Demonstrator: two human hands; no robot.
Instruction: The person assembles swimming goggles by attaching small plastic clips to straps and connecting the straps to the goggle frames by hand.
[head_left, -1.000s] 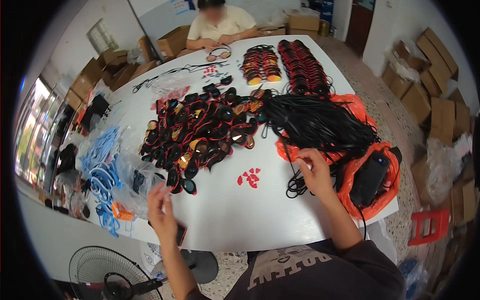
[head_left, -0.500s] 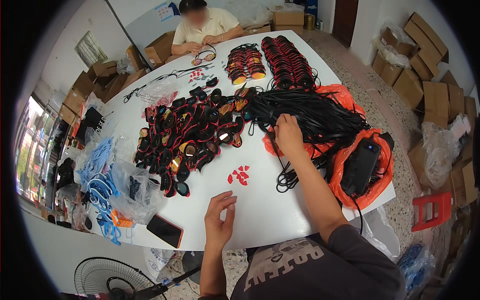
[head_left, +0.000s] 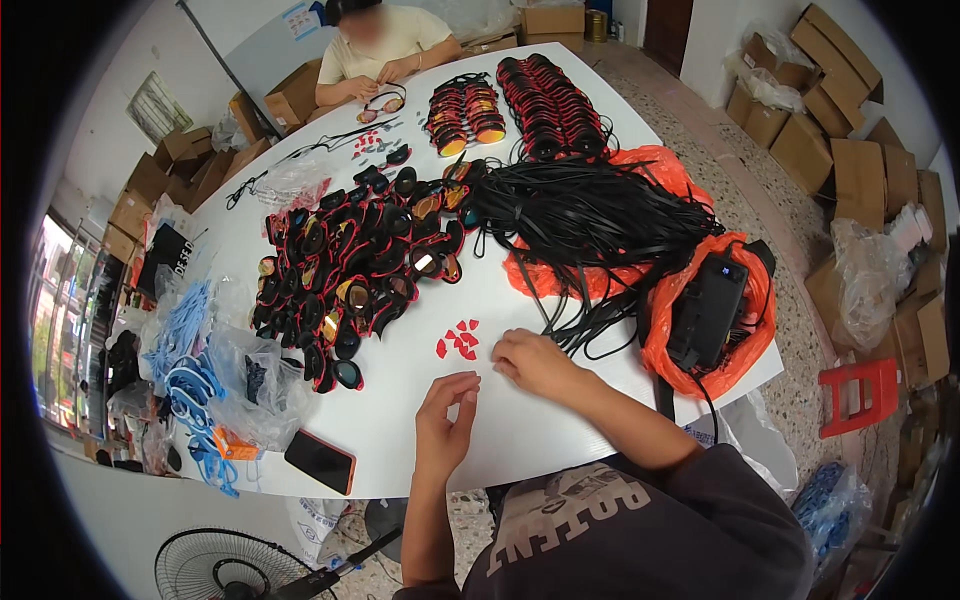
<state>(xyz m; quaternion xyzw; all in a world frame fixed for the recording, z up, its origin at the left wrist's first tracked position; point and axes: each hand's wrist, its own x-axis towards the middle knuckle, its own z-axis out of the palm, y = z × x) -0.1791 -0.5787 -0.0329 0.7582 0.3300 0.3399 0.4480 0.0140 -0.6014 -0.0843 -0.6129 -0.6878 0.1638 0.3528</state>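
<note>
On the white table, small red pieces [head_left: 459, 341] lie in a loose cluster. My right hand [head_left: 532, 362] rests just right of them, its fingers curled in and pointing down; whatever they hold, if anything, is hidden. To the left and nearer me, my left hand [head_left: 446, 418] is raised with thumb and fingers slightly apart, nothing visible between them. Beyond the red pieces spreads a heap of swim goggles [head_left: 345, 265], black and red with dark or mirrored lenses. A thick tangle of black straps [head_left: 600, 215] lies beyond my right hand, partly over orange plastic [head_left: 665, 170].
An orange bag with a black device [head_left: 712, 310] stands at the table's right side. A phone [head_left: 320, 462] lies at the front left edge, near clear bags and blue straps [head_left: 195, 380]. Stacked goggles [head_left: 550, 105] stand farther back. Across the table, a person [head_left: 385, 55] handles goggles.
My right hand has come from the black straps down to beside the red pieces. My left hand stays nearly in place. The whole view has shifted slightly.
</note>
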